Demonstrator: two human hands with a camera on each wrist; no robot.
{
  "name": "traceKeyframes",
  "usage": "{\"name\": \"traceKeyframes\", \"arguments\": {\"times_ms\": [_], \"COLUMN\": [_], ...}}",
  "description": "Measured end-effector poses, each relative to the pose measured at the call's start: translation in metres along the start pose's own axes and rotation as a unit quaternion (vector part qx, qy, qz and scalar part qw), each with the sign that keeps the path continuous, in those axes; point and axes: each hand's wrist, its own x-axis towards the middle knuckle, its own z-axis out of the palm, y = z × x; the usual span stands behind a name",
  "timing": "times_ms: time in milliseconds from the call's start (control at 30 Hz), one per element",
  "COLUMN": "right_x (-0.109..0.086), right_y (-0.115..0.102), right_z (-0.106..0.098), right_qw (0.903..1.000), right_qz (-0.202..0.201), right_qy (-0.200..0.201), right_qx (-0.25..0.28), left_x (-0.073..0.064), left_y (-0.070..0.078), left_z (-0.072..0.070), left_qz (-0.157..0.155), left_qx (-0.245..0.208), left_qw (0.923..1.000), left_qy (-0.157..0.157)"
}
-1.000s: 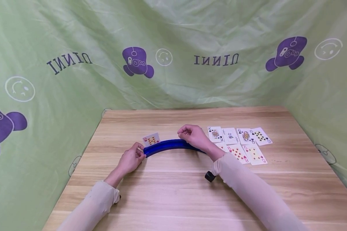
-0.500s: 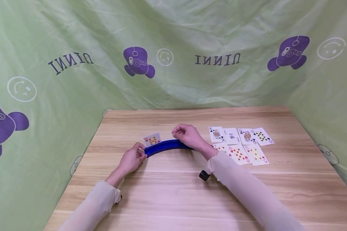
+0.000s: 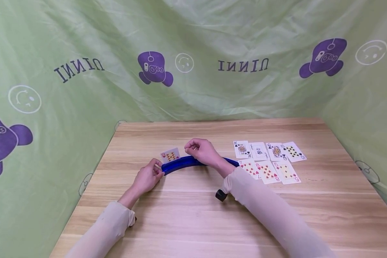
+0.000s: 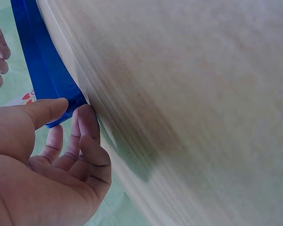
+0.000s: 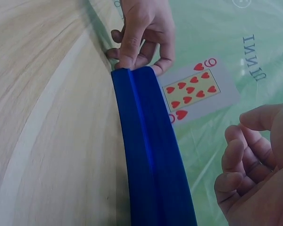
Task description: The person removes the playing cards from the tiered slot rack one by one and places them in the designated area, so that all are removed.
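A curved blue card holder (image 3: pixel 180 163) lies across the middle of the wooden table. My left hand (image 3: pixel 147 176) pinches its left end, thumb on top and fingers at the underside, as the left wrist view shows. Behind that end a nine of hearts (image 3: pixel 170 155) leans up, its lower edge hidden by the holder. Above the holder's middle is my right hand (image 3: pixel 204 152), fingers loosely curled. Nothing shows between its fingers in the right wrist view, where the hand (image 5: pixel 257 165) is apart from both the card and the holder.
Playing cards lie face up in two rows at the right, among them a king (image 3: pixel 242 149), a queen (image 3: pixel 275 152), a ten (image 3: pixel 293 152), an eight of hearts (image 3: pixel 267 172) and a five of diamonds (image 3: pixel 287 172). A green curtain (image 3: pixel 193 96) hangs behind the table (image 3: pixel 180 222).
My right hand has moved left along the holder toward the nine of hearts, uncovering the holder's right end and the seven of hearts. The left hand stays at the left end.
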Motion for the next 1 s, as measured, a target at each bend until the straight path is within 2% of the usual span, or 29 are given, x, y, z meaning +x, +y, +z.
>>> {"name": "traceKeyframes", "arguments": {"times_ms": [500,1000], "right_x": [0.008,0.012], "right_y": [-0.008,-0.008], "right_z": [0.018,0.024], "right_qw": [0.9999,0.9995], "right_qz": [-0.006,-0.014], "right_qy": [0.001,-0.002], "right_qx": [-0.013,-0.027], "left_x": [0.000,0.001], "left_y": [0.000,-0.001], "left_z": [0.000,0.000], "left_qz": [0.007,0.002], "left_qx": [-0.003,-0.006], "left_qw": [1.0000,1.0000], "left_qy": [0.001,-0.001]}}
